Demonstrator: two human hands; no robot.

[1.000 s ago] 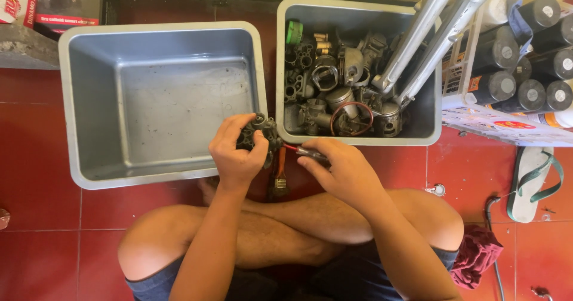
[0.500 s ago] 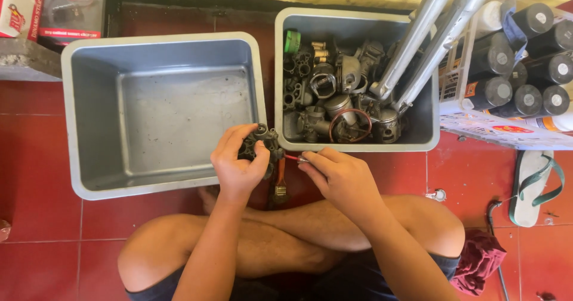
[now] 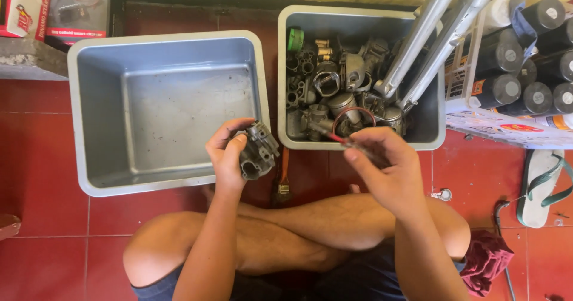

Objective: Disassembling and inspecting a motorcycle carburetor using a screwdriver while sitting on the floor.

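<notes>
I sit cross-legged on a red tiled floor. My left hand (image 3: 227, 156) grips a dark grey metal carburettor body (image 3: 258, 150) just in front of the near right corner of an empty grey plastic tub (image 3: 95, 104). My right hand (image 3: 388, 167) holds a thin red-handled tool (image 3: 338, 139), its tip pointing left over the near wall of a second grey tub (image 3: 427, 135). That tub is filled with several grimy metal engine parts (image 3: 334, 92). The two hands are a hand's width apart.
Two silver fork tubes (image 3: 439, 32) lean out of the parts tub. A white crate of dark spray cans (image 3: 525, 62) stands at the right. A paintbrush (image 3: 283, 178) lies between the tubs, a sandal (image 3: 540, 184) and a red rag (image 3: 486, 259) at the right, boxes (image 3: 54, 8) at the top left.
My hands, which worked together on the carburettor body, have drawn apart. The right hand has pulled the red-handled tool away to the right.
</notes>
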